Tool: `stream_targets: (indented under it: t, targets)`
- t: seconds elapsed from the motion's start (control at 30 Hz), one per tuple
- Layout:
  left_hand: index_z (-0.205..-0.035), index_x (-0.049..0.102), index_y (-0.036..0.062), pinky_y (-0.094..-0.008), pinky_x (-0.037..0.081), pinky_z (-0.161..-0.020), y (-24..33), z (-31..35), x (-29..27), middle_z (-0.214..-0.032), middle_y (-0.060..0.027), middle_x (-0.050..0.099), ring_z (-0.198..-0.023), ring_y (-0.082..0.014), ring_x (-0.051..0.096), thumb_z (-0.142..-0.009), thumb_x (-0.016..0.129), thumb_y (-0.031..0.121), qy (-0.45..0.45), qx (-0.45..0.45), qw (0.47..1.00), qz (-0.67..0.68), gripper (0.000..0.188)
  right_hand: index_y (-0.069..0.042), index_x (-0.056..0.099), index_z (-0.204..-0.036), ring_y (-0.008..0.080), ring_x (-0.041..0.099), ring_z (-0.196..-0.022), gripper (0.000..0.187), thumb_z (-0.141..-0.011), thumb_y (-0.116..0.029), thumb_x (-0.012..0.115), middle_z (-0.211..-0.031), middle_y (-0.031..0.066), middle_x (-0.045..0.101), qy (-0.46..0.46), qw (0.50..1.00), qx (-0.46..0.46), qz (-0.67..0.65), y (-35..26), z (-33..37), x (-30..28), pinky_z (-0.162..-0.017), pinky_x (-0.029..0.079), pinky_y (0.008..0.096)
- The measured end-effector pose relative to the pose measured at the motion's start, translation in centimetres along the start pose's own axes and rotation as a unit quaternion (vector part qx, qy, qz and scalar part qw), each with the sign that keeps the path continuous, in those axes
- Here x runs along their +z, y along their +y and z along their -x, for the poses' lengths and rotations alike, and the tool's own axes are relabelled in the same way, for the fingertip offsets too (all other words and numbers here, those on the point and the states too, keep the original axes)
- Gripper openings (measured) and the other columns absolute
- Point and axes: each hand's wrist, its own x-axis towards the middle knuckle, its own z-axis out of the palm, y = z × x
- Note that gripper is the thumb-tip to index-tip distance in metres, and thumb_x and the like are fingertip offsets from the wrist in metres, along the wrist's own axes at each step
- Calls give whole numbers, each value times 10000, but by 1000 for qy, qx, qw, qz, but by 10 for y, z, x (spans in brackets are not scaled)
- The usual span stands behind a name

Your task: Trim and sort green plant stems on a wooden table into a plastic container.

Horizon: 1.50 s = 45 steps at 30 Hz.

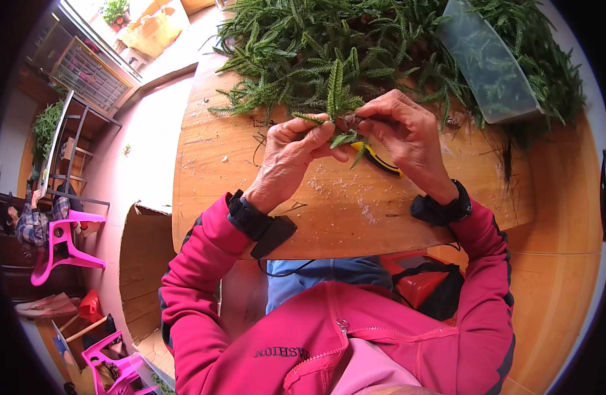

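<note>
Over the wooden table, my two hands meet at a green artificial fir sprig (335,89) whose longest needled tip points away from me. My left hand (291,150) pinches its lower leaves between thumb and fingers. My right hand (407,135) is closed, thumb against fingertips, at a small brown piece (348,122) by the sprig's base; it looks like a little pine cone, but the fingers partly cover it. Below the right fingers lies a yellow-and-black tool (384,163), its kind unclear because the hand hides part of it.
A big heap of artificial fir sprigs (303,46) covers the far side of the table (250,227). On it, to the right, rests a translucent plastic bin (494,66). Left stands an open cardboard box (142,263). Further left, another person sits by a pink chair (66,243).
</note>
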Motion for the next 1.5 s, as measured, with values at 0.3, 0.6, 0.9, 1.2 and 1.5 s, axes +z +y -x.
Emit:
stream_targets:
  t: [0.3,0.6,0.9,1.2,1.5]
  targets:
    - [-1022,647,-19,-313,547,-799,2,0,-3,-998,-99,675,-836,-196,672,-931,600,134,61,60,996,9,185,35,634,-955,129,641,-833,196,-817,151,558,-928,70,598,-35,999,18,-22,0,-28,17,-743,553,239]
    - [-983,654,-18,-279,532,-775,11,-4,-13,-932,-63,670,-815,-163,662,-923,620,163,108,91,990,15,194,18,636,-971,121,630,-780,165,-828,82,586,-901,68,611,-44,991,41,-116,18,-50,42,-687,523,247]
    - [-908,662,6,-250,514,-748,12,-3,-9,-863,-31,660,-785,-120,635,-908,639,151,142,105,984,1,147,7,627,-1039,192,645,-808,214,-825,18,624,-981,102,606,-39,998,-36,20,6,-51,38,-700,518,287]
    - [-805,643,32,-198,395,-581,9,-4,-7,-740,44,575,-672,-24,503,-903,646,159,142,123,972,-144,161,-13,623,-1081,209,638,-832,295,-805,90,610,-1059,107,581,-62,977,-179,99,12,-53,39,-756,535,312]
    - [-946,645,27,-171,329,-529,20,4,12,-760,38,555,-650,3,447,-929,606,172,147,-6,951,-273,152,8,647,-959,93,543,-773,111,-851,5,622,-914,42,561,-130,988,76,13,14,-48,32,-644,439,233]
